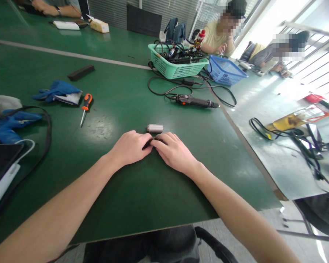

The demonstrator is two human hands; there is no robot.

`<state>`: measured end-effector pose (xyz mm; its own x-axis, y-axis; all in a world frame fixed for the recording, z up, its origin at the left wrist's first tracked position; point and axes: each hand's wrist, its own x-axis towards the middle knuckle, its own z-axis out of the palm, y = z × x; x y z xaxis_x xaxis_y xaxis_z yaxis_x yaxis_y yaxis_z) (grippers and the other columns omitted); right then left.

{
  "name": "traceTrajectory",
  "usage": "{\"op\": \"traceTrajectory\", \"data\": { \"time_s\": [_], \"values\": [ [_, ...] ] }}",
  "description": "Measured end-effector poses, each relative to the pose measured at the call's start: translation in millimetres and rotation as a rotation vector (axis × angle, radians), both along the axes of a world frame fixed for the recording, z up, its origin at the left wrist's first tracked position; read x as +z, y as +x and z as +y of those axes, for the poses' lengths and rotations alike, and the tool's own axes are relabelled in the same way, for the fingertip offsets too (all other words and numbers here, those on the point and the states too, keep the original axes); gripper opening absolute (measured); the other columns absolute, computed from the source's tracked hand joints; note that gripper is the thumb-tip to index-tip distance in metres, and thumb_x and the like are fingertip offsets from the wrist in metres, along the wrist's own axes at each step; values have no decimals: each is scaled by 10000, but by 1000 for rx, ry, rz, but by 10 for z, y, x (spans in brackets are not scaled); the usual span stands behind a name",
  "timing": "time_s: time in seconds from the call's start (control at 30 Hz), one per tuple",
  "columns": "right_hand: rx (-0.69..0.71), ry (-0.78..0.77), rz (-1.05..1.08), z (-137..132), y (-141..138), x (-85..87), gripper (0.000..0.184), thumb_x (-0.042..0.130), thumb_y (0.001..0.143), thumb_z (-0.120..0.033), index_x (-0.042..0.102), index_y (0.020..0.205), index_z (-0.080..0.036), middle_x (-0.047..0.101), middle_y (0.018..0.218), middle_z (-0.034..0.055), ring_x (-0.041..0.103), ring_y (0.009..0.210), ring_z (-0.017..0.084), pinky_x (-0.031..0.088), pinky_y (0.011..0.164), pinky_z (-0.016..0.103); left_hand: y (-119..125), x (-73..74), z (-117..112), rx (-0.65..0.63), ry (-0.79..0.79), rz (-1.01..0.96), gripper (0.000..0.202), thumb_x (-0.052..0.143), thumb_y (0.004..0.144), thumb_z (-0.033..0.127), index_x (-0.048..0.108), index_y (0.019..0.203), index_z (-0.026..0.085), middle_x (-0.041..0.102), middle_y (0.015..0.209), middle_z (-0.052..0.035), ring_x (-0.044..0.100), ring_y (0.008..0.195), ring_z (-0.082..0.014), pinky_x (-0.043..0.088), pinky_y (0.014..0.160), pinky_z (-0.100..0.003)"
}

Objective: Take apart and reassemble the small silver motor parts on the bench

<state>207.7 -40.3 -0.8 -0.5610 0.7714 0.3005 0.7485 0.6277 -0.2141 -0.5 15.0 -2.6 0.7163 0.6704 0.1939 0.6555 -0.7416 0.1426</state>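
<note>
My left hand (pixel 133 147) and my right hand (pixel 174 150) meet over the green table (pixel 142 197), fingers closed around a small dark piece (pixel 147 144). Most of that piece is covered by my fingers, so its kind cannot be made out. Just beyond my fingertips a silver metal cylinder (pixel 155 128), like a small motor, lies on its side. Farther right rests a black electric screwdriver (pixel 196 101) with its cable. To the left is an orange-handled screwdriver (pixel 86 106).
A green basket (pixel 178 69) full of cables stands near a blue basket (pixel 226 71). Blue gloves (pixel 59 90) and a dark bar (pixel 81 72) lie at left. A bottle of yellow liquid (pixel 287 119) is at right. Other people sit across the table.
</note>
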Motion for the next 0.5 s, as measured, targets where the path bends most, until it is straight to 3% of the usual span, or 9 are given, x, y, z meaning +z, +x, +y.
{"op": "traceTrajectory", "data": {
  "time_s": [0.17, 0.27, 0.37, 0.5],
  "values": [
    [-24, 22, -117, -18, 4, 71, 329, 419, 1033, -202, 623, 1288, -245, 631, 1227, 125, 534, 1136, 285, 488, 931, 445, -1, 0, -13, 20, -15, -5, 281, 509, 960, 386, 676, 1085, 198, 739, 846, -55, 680, 754, -237, 480, 732, -357],
    [-63, 25, -175, -7, 204, 114, 327, 481, 988, -171, 631, 1269, -246, 653, 1146, 126, 537, 1108, 296, 491, 924, 449, -5, 29, -33, 32, -18, -4, 315, 507, 964, 416, 670, 1127, 202, 737, 824, -52, 675, 739, -235, 480, 730, -358],
    [-144, 25, -223, 43, 703, 98, 332, 511, 955, -173, 636, 1257, -232, 671, 1114, 125, 554, 1075, 298, 510, 904, 443, -11, 37, -43, 35, -16, 0, 275, 490, 969, 363, 682, 1090, 207, 739, 814, -46, 670, 723, -218, 479, 739, -351],
    [-417, 44, -307, 142, 1675, -27, 364, 490, 937, -191, 646, 1265, -164, 701, 1108, 145, 591, 1050, 309, 520, 905, 448, -18, 15, -38, 22, 1, -12, 260, 456, 972, 288, 694, 1035, 205, 749, 828, -43, 676, 726, -213, 483, 763, -360]
  ]
}}
